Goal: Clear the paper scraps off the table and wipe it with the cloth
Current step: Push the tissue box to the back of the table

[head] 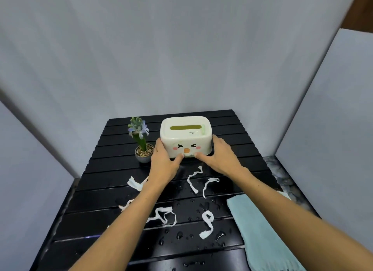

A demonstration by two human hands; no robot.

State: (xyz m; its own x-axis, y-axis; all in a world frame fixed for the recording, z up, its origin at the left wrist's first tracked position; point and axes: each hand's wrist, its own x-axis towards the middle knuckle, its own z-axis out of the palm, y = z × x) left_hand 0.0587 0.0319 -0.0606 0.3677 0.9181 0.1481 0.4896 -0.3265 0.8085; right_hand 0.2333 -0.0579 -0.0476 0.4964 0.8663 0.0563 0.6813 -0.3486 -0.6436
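Note:
Several white paper scraps (194,179) lie scattered over the wet black slatted table (232,127), more of them near the front (164,216). A light blue cloth (260,230) rests at the table's right front edge, partly under my right forearm. A cream desktop bin with a cartoon face (184,134) stands at the back middle. My left hand (163,161) grips its left side and my right hand (219,156) its right side, both thumbs pressed on its lower front.
A small potted plant with bluish flowers (141,143) stands just left of the bin, close to my left hand. Water drops (210,208) dot the front slats. Grey panels wall the table at the back and both sides.

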